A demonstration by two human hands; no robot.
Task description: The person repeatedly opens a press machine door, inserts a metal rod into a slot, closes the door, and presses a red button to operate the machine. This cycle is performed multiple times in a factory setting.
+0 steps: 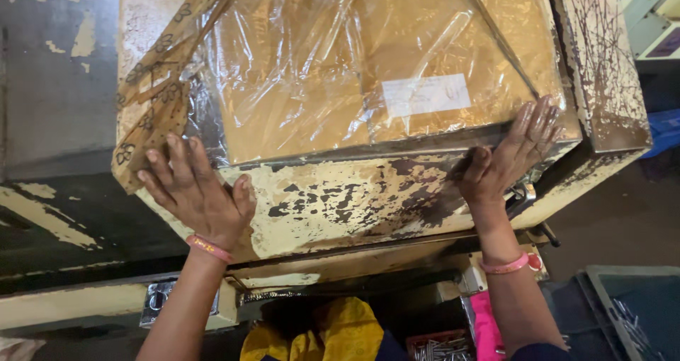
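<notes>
Left hand (195,191) flat, fingers spread, pressing on the near left corner of the plastic-wrapped brown stack (368,64), gripping nothing. Right hand (510,156) flat and open against the stack's near right edge. Stack lies on the chipped cream surface (340,205).

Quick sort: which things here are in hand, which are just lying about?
In hand: left hand and right hand pressed flat at the near edge of the plastic-wrapped brown stack on the chipped cream machine bed; patterned paper strip.

Lying about: box of small metal pieces; grey bin.
</notes>
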